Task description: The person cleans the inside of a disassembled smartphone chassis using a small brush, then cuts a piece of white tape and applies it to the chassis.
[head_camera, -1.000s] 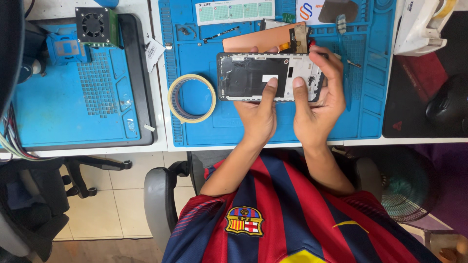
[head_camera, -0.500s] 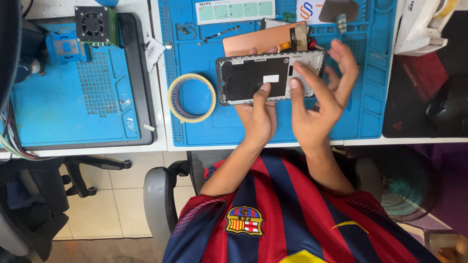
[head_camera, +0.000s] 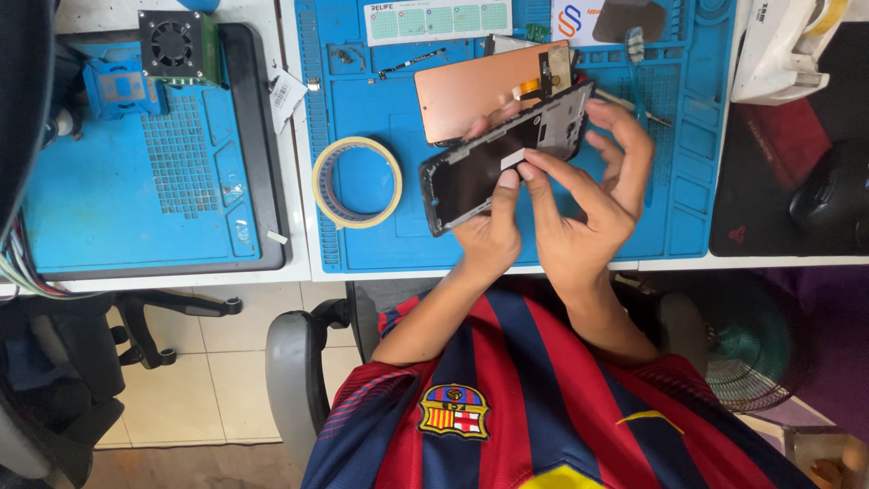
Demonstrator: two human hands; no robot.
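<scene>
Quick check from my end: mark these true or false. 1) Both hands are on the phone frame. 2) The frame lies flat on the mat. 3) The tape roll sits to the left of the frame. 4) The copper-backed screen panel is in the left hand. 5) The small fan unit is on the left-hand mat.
1) True: the left hand and right hand both hold the phone frame.
2) False: it is tilted, lifted off the blue mat.
3) True: the tape roll lies flat on the mat, left of the frame.
4) False: the copper-backed screen panel lies on the mat behind the frame, and no hand grips it.
5) True: the fan unit sits at the top of the left mat.
</scene>
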